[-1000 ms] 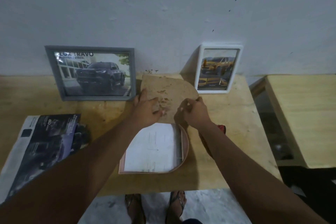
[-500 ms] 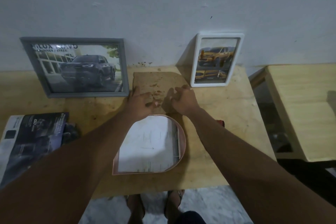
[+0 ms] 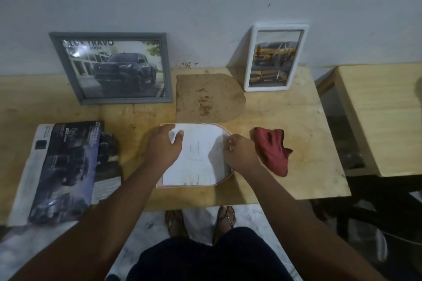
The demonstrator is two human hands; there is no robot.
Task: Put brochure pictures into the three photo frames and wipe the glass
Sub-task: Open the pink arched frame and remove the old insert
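Left hand (image 3: 165, 147) is pressing the paper (image 3: 198, 157) flat-fingered into the frame (image 3: 187, 186) (backing (image 3: 210, 96) lying aside) while right hand (image 3: 241, 155) is pinching its edge.

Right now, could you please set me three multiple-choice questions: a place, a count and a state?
1. Where is the red cloth? A) right of the arched frame B) on the floor C) in a drawer
2. How many frames lean on the wall? A) one B) two C) three
3. The brown backing board is: A) fitted in a frame B) lying loose on the table C) held in one hand
Answers: 1 A, it lies by that frame's rounded end. 2 B, the grey frame and white frame. 3 B, it lies flat; the left hand and right hand are on the white paper.
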